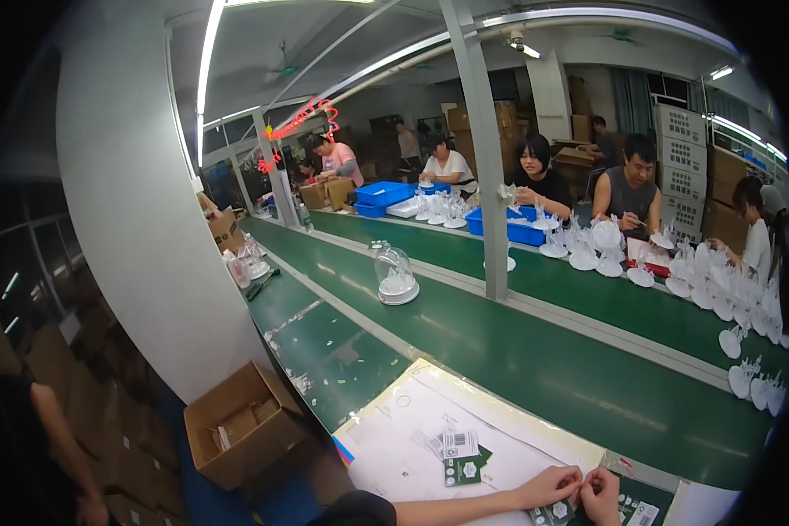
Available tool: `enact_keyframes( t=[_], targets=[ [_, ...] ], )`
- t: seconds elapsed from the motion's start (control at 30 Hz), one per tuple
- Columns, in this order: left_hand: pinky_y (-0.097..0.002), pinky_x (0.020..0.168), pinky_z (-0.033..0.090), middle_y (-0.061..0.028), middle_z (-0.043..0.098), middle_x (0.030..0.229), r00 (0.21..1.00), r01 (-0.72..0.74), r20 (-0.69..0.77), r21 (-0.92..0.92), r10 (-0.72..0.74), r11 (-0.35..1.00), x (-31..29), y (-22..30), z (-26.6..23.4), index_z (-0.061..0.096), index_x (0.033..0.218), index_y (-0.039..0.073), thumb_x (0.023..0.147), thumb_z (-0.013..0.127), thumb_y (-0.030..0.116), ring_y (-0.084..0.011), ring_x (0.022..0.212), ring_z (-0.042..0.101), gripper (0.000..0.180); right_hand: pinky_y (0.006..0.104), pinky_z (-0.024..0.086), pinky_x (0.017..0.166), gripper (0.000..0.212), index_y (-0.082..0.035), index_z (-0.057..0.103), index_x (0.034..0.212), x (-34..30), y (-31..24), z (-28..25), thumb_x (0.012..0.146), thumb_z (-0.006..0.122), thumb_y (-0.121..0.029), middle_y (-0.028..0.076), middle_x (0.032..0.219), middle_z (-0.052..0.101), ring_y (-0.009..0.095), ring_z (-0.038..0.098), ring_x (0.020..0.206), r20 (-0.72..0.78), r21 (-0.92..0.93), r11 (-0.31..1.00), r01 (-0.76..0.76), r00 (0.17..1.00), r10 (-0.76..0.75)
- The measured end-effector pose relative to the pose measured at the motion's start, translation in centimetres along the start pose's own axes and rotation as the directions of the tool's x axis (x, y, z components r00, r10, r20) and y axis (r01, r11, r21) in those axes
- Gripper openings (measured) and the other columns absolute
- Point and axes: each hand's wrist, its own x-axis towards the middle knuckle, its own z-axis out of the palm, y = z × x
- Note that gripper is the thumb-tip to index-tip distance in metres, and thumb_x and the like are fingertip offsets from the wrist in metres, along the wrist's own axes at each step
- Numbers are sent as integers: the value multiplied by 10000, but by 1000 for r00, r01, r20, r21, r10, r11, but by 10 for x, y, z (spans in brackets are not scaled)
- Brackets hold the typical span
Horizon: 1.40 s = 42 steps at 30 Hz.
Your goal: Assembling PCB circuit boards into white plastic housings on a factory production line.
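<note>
My left hand (550,487) and my right hand (600,496) meet at the lower right, over the edge of a white sheet. Their fingers are pinched close together, and whatever they hold is too small to make out. Just beneath them lies a green card (550,515). More green and white printed cards (463,472) lie loosely piled on the white sheet (381,438), left of my hands. Another green and white card (647,515) shows to the right of my right hand.
A transparent dome (395,263) on a round white base stands on the green conveyor (535,351). An open carton (241,430) sits at the lower left. A grey post (482,158) rises beyond the belt. Several people work across, beside blue bins (522,230) and rows of white pieces (583,254).
</note>
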Motion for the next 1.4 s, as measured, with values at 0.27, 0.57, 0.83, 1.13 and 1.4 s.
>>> enact_keyframes(
  t=[0.27, 0.57, 0.83, 1.13, 1.4],
  targets=[
    [-245, 549, 410, -28, 553, 636, 999, 39, 7, 26, -40, 999, 12, 4, -11, 524, 872, 20, 883, 535, 108, -78, 596, 498, 89, 199, 451, 488, 55, 28, 509, 737, 12, -34, -1, 779, 545, 27, 42, 611, 581, 71, 583, 563, 50, 43, 998, -56, 997, 54],
    [-276, 536, 407, -77, 565, 618, 996, -55, -62, 31, 57, 998, 7, 4, -2, 540, 829, 8, 874, 543, 134, -143, 561, 506, 134, 211, 431, 591, 127, -9, 497, 922, 0, 40, -18, 806, 523, 36, 32, 799, 492, 94, 519, 686, -6, -5, 999, 39, 999, -39],
    [-286, 556, 438, -88, 597, 671, 997, -15, -73, 80, 21, 997, -11, 4, -23, 569, 880, 23, 874, 547, 120, -160, 587, 547, 100, 198, 391, 485, 51, 4, 514, 763, 5, -34, 27, 755, 564, 11, 19, 605, 515, 46, 483, 549, -23, -97, 995, 30, 999, -32],
    [-306, 726, 493, -123, 673, 908, 992, 124, -53, 202, -116, 972, 10, -8, -20, 633, 1042, 2, 902, 542, 266, -190, 812, 628, 312, 363, 450, 527, 333, -33, 586, 767, 22, -28, 2, 733, 672, -353, 142, 656, 599, 267, 601, 594, 85, -283, 952, 114, 992, -94],
    [-263, 645, 446, -86, 596, 844, 976, 216, -50, 115, -212, 970, -3, 23, -1, 584, 1005, -47, 931, 513, 127, -147, 719, 527, 202, 358, 416, 457, 115, -38, 532, 710, -3, -28, 5, 699, 607, -125, 113, 566, 572, 283, 576, 520, -38, -112, 958, 264, 962, -270]
  ],
)
